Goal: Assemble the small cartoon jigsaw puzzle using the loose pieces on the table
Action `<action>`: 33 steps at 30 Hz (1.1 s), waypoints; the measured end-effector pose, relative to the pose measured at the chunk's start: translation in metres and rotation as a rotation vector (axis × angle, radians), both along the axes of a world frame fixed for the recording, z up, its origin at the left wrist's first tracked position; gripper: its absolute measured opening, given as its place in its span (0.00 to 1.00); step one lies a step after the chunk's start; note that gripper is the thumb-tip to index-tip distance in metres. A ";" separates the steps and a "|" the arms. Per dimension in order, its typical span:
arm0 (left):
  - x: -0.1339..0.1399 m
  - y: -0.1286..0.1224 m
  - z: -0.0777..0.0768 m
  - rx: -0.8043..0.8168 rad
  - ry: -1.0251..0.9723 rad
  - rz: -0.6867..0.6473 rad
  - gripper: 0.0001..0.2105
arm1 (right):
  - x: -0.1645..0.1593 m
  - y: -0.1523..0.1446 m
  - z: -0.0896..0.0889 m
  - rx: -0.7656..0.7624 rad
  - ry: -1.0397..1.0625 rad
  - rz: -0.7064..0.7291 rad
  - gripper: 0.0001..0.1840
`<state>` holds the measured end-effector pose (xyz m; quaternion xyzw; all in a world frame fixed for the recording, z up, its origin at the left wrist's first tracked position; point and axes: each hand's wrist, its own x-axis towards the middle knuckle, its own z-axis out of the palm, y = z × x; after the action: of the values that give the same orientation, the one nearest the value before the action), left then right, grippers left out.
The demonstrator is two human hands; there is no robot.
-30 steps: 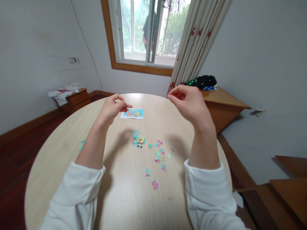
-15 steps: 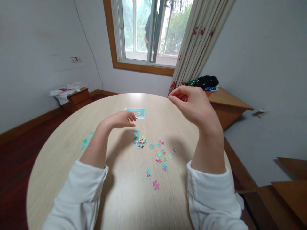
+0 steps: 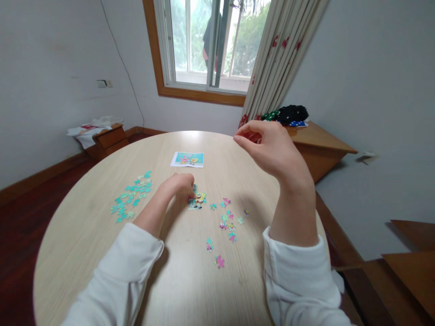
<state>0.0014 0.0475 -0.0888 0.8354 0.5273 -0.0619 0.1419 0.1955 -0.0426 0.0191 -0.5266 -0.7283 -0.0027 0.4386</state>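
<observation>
My left hand (image 3: 179,184) is bent down over the left side of a small, partly joined jigsaw puzzle (image 3: 200,199), its fingers curled onto the puzzle and covering some of it. A yellow cartoon figure shows on the joined part. Raised above the table's right side, my right hand (image 3: 267,145) has thumb and forefinger pinched together; anything between the tips is too small or hidden to make out. Loose pink and teal jigsaw pieces (image 3: 232,226) lie to the right of the joined part. A printed reference picture (image 3: 189,159) lies flat beyond it.
Several teal and pale-green jigsaw pieces (image 3: 131,198) are spread on the left of the round wooden table (image 3: 190,290). By the far wall, a wooden cabinet (image 3: 326,138) bears dark spotted cloth (image 3: 292,115). A person (image 3: 211,38) is partly seen through the window.
My left hand has come down and nearer, from above the table onto the joined puzzle, and its fingers have curled. It no longer covers the reference picture. My right hand keeps its pinch.
</observation>
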 end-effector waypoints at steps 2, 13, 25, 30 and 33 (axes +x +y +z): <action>0.002 0.000 -0.002 0.005 0.060 -0.024 0.12 | 0.000 -0.001 0.000 -0.008 0.002 0.002 0.08; 0.018 -0.003 -0.006 -0.020 -0.020 -0.071 0.10 | -0.003 -0.003 0.001 -0.031 0.020 0.005 0.06; 0.046 -0.026 -0.006 -0.143 0.006 -0.417 0.12 | -0.007 -0.007 0.005 -0.049 -0.027 0.004 0.05; 0.048 -0.033 -0.002 -0.138 0.074 -0.441 0.07 | -0.011 -0.011 0.008 -0.065 -0.064 -0.033 0.06; 0.050 -0.036 -0.001 -0.152 0.058 -0.450 0.07 | -0.012 -0.013 0.010 -0.085 -0.086 -0.041 0.07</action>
<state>0.0518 0.0114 -0.0899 0.9167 0.3255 -0.1556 0.1719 0.1831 -0.0552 0.0295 -0.5591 -0.7349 -0.0034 0.3840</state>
